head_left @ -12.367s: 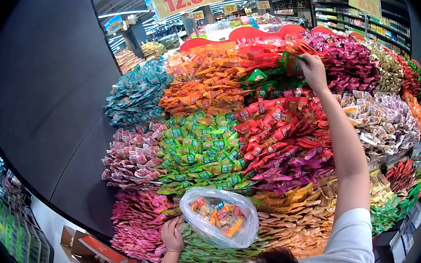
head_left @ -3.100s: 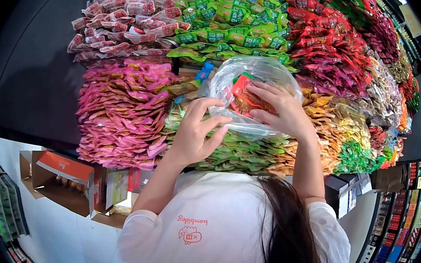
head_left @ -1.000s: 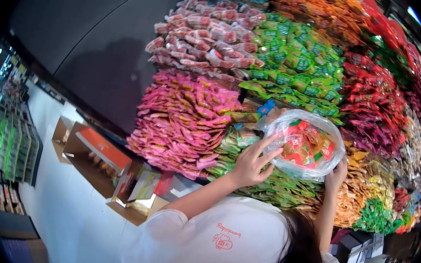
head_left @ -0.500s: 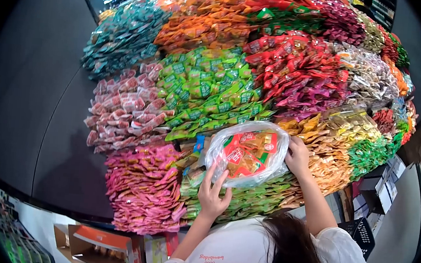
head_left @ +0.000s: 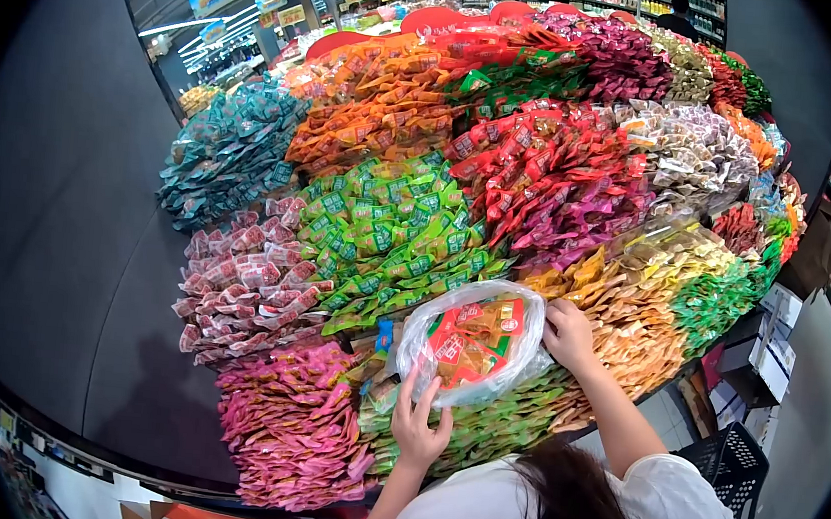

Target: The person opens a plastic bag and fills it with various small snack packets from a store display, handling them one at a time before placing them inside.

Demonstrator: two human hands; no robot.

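A clear plastic bag (head_left: 524, 356) rests with its mouth up on the front of a large heap of packaged snacks. Inside it lie several red and green snack packets (head_left: 473, 342) with amber contents showing. My left hand (head_left: 420, 430) is at the bag's near left edge, fingers spread and fingertips against the plastic. My right hand (head_left: 570, 334) has its fingers curled at the bag's right rim, gripping the plastic. Beneath the bag's near side are light green packets (head_left: 494, 433).
Bright green packets (head_left: 379, 222) lie beyond the bag, pink ones (head_left: 292, 427) front left, orange-yellow ones (head_left: 632, 328) to the right. A dark panel (head_left: 55, 198) borders the left. A black basket (head_left: 728, 470) and boxes (head_left: 761, 359) stand at right. A person (head_left: 678, 21) is far back.
The view has tilted up, so the display sits lower and a price sign shows at the top. Both hands keep about the same places on the bag.
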